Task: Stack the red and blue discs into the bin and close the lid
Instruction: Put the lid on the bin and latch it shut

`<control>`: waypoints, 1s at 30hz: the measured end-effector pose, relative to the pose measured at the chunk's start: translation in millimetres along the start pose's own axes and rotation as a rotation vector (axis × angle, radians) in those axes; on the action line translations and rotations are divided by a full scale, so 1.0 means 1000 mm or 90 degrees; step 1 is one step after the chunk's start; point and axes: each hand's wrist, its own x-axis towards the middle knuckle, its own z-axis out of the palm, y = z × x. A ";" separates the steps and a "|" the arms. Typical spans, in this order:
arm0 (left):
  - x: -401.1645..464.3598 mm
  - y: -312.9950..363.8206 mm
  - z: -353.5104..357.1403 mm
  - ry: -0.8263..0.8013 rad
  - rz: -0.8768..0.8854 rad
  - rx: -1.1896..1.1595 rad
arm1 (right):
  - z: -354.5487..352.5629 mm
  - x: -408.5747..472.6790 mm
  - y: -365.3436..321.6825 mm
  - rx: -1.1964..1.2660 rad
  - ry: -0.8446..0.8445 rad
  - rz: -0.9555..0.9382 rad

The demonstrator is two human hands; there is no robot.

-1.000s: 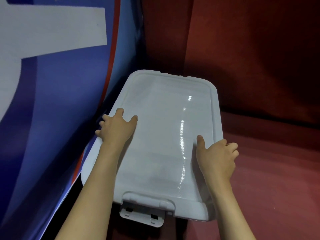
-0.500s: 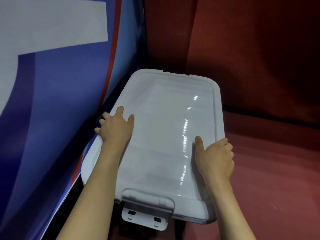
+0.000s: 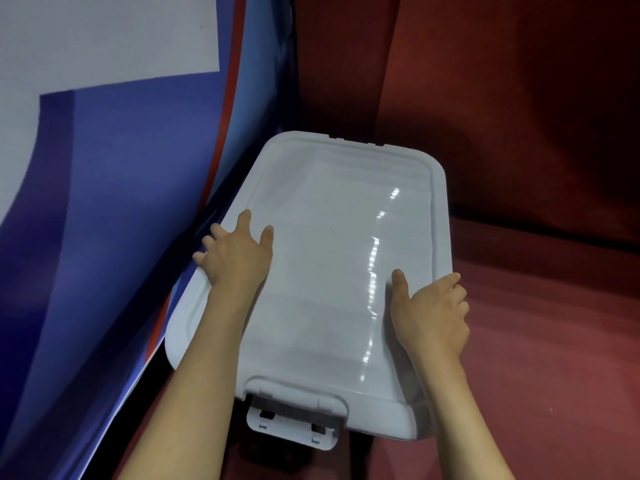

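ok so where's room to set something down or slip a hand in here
Free: the red carpet right of the lid, up to the red wall; also the lid's middle between the left hand and right hand. Crowded: the lid's left edge sits close against the blue panel; the latch hangs at the near end.

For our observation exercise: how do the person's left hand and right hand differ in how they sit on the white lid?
The left hand sits farther up the lid, the right hand nearer the latch. The left hand's fingers are spread; the right hand's lie together, bent over the rim. Both rest a thumb on top.
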 end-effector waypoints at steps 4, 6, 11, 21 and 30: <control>-0.002 0.000 0.002 0.010 0.005 0.002 | -0.002 0.003 0.000 -0.001 -0.013 0.001; -0.003 0.001 0.001 0.004 0.006 0.002 | -0.003 0.004 0.000 -0.001 -0.020 -0.003; -0.005 -0.005 0.006 0.074 0.069 -0.091 | -0.003 0.004 0.005 -0.008 0.007 -0.037; -0.027 0.070 -0.018 -0.019 0.215 -0.295 | -0.007 0.005 -0.010 0.117 0.037 -0.224; -0.054 0.074 -0.035 -0.158 0.290 -0.258 | -0.025 -0.015 -0.027 0.259 -0.063 -0.214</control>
